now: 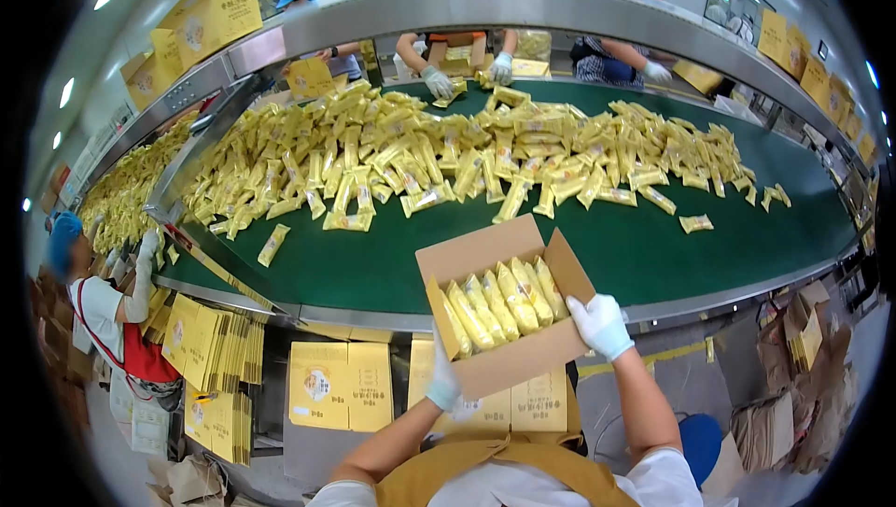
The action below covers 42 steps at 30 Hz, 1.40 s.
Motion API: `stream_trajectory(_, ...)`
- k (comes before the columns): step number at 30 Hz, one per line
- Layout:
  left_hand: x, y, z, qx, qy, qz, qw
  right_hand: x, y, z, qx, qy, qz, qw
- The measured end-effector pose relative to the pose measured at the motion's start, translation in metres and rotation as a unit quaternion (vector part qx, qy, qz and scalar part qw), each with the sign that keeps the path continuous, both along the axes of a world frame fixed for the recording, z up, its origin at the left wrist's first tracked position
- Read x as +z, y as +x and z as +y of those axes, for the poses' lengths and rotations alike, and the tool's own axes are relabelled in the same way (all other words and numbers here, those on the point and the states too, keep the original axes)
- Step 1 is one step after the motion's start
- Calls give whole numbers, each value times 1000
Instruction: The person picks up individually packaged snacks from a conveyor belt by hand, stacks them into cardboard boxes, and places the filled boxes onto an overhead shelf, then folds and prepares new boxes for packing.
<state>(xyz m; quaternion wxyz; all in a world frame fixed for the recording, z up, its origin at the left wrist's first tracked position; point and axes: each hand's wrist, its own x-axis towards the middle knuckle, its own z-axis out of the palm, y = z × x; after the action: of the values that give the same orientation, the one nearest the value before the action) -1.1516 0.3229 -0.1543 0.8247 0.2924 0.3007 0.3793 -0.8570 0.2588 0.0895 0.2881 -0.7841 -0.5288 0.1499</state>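
Note:
An open cardboard box (518, 369) is held between my two hands, tilted toward me, its flaps raised. Inside it a row of yellow wrapped snack packets (504, 306) stands side by side. My left hand (442, 378), in a white glove, grips the box's near left side; its fingers are partly hidden behind the cardboard. On the right corner my right hand (602, 325), also gloved, is closed around the edge. Beyond the box, a large heap of the same packets (401, 147) lies on the green conveyor belt (373, 269).
Flat yellow cartons (341, 386) lie below the belt's near edge, with stacked cartons (210, 344) to the left. A metal rail (523, 5) spans above the belt. Across it, co-workers' gloved hands (437, 82) reach toward packets. Another co-worker (117, 306) stands at far left.

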Motion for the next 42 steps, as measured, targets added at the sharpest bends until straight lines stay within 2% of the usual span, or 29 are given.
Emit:
stream_trajectory(2,3,10,24,-11,71,-12,997,-6,8,5,28,76,89,993)
stream_trajectory(3,25,15,39,-8,123,8,992,24,1,7,25,77,132,988)
stream_trajectory(6,150,33,108,51,316,85,944,65,28,39,95,187,184,960)
stream_trajectory(11,399,63,239,253,652,105,707,174,73,161,214,412,214,860)
stream_trajectory(12,438,70,260,284,691,98,658,205,78,187,248,457,152,840)
stream_trajectory(13,471,75,282,310,717,90,617,240,87,215,279,519,-50,806)
stream_trajectory(14,497,80,303,319,734,85,593,273,95,246,251,621,-326,667)
stream_trajectory(15,519,86,326,314,738,88,591,286,90,258,313,518,23,795)
stream_trajectory(16,531,91,348,290,725,98,617,300,83,269,257,523,-21,813)
stream_trajectory(17,541,94,368,254,693,112,665,308,92,291,218,542,-165,795)
stream_trajectory(18,550,97,389,221,657,128,710,321,91,316,252,527,16,811)
stream_trajectory(20,567,116,359,225,532,192,793,321,84,349,216,521,86,821)
stream_trajectory(22,556,109,393,198,547,297,757,307,84,370,88,545,-140,822)
stream_trajectory(23,546,107,429,190,574,327,726,294,108,392,70,486,-307,816)
stream_trajectory(25,527,112,444,221,616,329,681,288,106,381,83,437,-430,786)
stream_trajectory(26,513,115,437,239,645,323,650,286,102,370,91,409,-490,764)
stream_trajectory(27,497,117,428,257,673,316,617,274,102,356,88,411,-600,681)
stream_trajectory(28,481,118,415,275,701,308,582,255,107,342,141,459,-558,677)
stream_trajectory(29,449,118,404,328,741,301,503,230,110,331,191,505,-513,667)
stream_trajectory(30,405,117,390,378,773,290,419,196,106,325,214,559,-310,739)
stream_trajectory(31,361,109,366,281,746,288,531,153,116,309,191,504,-308,784)
stream_trajectory(32,301,93,374,202,741,347,538,107,136,297,190,440,-202,854)
stream_trajectory(33,261,81,363,111,675,381,622,52,163,282,130,344,-101,924)
stream_trajectory(34,215,65,358,84,577,497,643,6,188,266,51,275,3,960)
stream_trajectory(36,146,44,369,72,395,619,675,-73,238,235,-116,185,18,976)
stream_trajectory(37,126,36,376,71,393,624,671,-119,280,229,-154,150,-29,976)
stream_trajectory(38,110,31,383,69,391,630,668,-142,301,226,-171,123,58,976)
stream_trajectory(40,86,36,407,115,492,569,649,-175,319,236,-170,164,33,971)
stream_trajectory(42,79,54,432,130,462,517,708,-190,325,257,-172,86,-95,977)
